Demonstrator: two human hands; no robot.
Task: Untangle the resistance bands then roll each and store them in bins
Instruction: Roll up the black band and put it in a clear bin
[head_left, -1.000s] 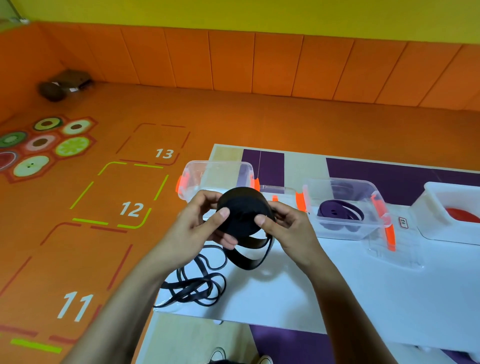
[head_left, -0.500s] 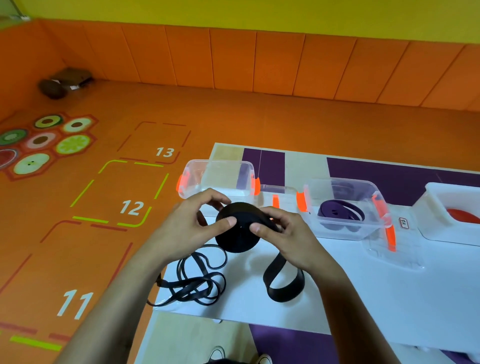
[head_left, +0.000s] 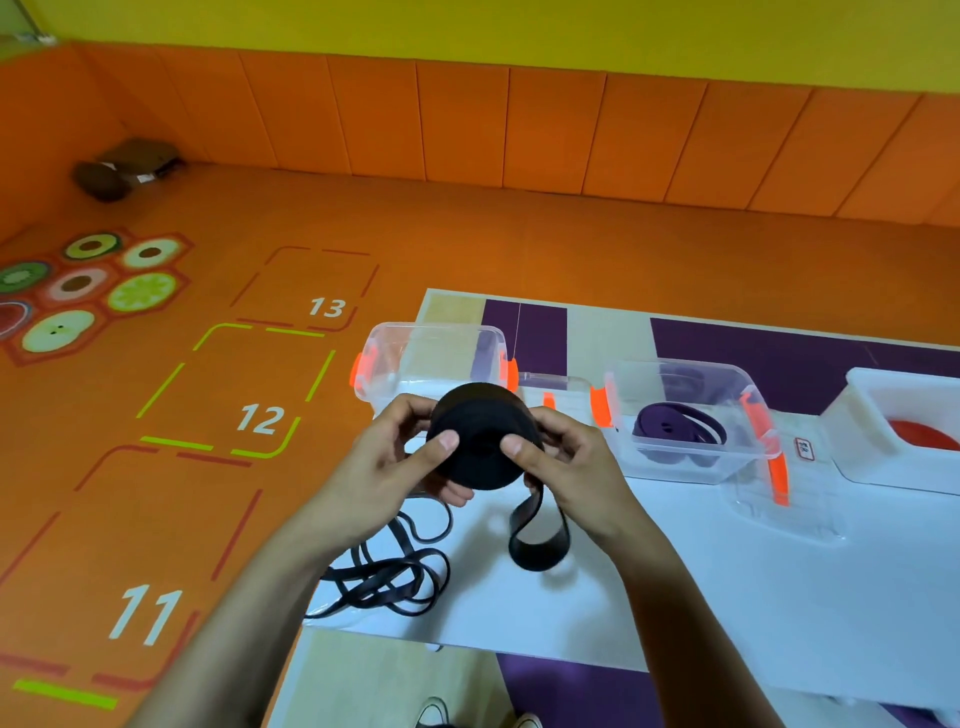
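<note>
Black band roll (head_left: 480, 436) is held up over the white table (head_left: 701, 597), just in front of the bins, near frame centre. Left hand (head_left: 382, 470) grips it from 9 o'clock, with the thumb flat on the near face and the fingers curled round the back and under the lower edge. Right hand (head_left: 569, 467) grips from 3 o'clock the same way, thumb on the face and fingers wrapped behind. The two thumbs sit apart on the face.

Loose tail (head_left: 537, 543) of the same band hangs from the roll at 5 o'clock as a wide loop. Cannot tell whether its bottom touches the tabletop.

Tangled thin black bands (head_left: 389, 574) lie at 7 o'clock of the roll, on the table's left edge, partly spilling past it.

Clear bin (head_left: 431, 358) with orange latches stands at 12 o'clock, behind the roll. Second clear bin (head_left: 753, 453), at 3 o'clock, holds a coiled purple band (head_left: 675, 423). White bin (head_left: 857, 441), further out at 3 o'clock, holds a red band (head_left: 922, 434), cut by the frame edge.

Orange floor (head_left: 467, 249) with painted numbers lies beyond, from 9 to 12 o'clock.
</note>
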